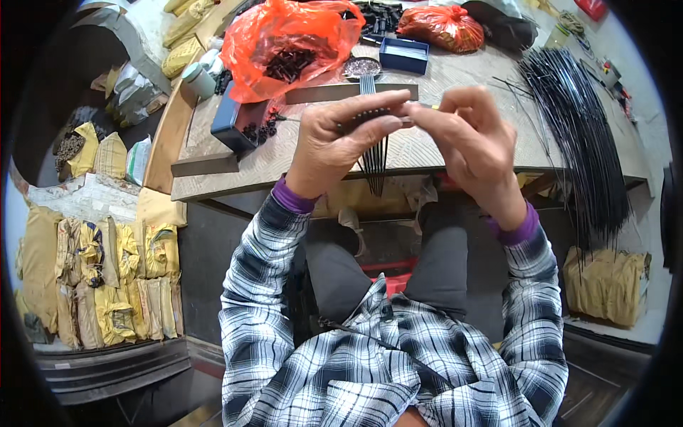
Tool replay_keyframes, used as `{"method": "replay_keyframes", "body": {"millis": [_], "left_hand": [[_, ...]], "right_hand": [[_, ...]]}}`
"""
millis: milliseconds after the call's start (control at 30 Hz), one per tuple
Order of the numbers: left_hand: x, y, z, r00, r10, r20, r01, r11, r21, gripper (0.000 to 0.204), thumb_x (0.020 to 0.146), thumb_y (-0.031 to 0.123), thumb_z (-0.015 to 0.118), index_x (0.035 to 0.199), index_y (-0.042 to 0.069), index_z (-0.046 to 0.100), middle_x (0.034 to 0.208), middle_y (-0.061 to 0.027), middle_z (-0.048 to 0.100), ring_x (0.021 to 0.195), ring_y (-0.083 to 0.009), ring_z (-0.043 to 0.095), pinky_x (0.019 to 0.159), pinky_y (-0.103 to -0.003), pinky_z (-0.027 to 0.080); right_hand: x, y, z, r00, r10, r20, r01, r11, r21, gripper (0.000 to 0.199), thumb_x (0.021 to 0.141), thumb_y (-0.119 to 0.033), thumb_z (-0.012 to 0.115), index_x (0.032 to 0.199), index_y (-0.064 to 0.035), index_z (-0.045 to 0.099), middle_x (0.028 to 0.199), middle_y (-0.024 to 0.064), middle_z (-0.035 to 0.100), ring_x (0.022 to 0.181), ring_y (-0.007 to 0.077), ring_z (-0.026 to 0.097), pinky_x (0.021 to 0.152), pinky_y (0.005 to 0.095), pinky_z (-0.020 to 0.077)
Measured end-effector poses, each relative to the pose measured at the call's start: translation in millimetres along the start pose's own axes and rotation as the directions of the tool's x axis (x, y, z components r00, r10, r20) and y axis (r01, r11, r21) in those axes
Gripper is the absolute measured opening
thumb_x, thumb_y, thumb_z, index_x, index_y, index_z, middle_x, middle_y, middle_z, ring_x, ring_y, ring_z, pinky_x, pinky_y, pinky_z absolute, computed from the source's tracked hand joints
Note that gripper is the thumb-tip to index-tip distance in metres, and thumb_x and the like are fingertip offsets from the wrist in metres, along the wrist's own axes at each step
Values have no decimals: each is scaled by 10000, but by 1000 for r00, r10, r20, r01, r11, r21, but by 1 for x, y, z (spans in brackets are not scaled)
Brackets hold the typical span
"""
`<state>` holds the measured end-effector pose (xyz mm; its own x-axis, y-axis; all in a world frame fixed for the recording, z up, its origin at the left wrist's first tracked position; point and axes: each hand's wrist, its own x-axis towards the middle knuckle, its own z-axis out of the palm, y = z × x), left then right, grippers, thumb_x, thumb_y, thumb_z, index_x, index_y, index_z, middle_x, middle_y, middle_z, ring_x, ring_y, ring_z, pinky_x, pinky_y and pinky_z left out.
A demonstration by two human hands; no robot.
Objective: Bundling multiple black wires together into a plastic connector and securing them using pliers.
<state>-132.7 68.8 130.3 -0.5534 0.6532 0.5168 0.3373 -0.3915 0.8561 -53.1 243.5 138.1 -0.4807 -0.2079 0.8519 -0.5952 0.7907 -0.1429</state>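
Two bare hands meet above the worktop point(434, 153): the left hand point(331, 142) has its fingers pinched on a row of thin black rods point(373, 165), pointing past the near edge. The right hand point(475, 135) bends its fingers together at the row's right end; I cannot tell what they grasp. Likely best: steady left pinch, rods parallel, light right fingertips.

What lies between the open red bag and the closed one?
In the head view, black parts lie heaped between the open red bag and the closed red bag, with a blue box nearer the person.
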Motion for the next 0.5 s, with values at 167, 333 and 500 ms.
{"method": "replay_keyframes", "body": {"millis": [167, 333, 500], "left_hand": [[-5, 9, 4, 997, -23, -80, 35, 987, 160, 273, 820, 26, 596, 1088, -23, 585, 925, -114, 652, 870, -135, 623, 766, -224, 499], [-5, 8, 4, 998, -42, -57, 52, 980, 190, 282, 832, 8, 571, 1108, -47, 556, 992, -149, 624, 886, -196, 627, 793, -267, 512], [-4, 8, 5, 998, -19, -58, 33, 968, 249, 280, 824, 50, 601, 1095, -16, 582, 910, -104, 656, 848, -121, 621, 748, -227, 501]], "right_hand": [[-6, 11, 14, 996, 50, -69, -43, 993, 110, 373, 709, 11, 626, 1011, -205, 656, 693, 27, 483, 552, 136, 511, 429, 268, 414], [-9, 7, 17, 989, 130, -71, -108, 961, 255, 341, 721, 42, 612, 1001, -146, 663, 712, 38, 464, 567, 119, 490, 459, 246, 402], [-5, 0, 3, 999, 17, -41, -17, 1000, -3, 349, 710, 71, 605, 1001, -110, 667, 734, 40, 459, 556, 104, 473, 448, 226, 389]]}}
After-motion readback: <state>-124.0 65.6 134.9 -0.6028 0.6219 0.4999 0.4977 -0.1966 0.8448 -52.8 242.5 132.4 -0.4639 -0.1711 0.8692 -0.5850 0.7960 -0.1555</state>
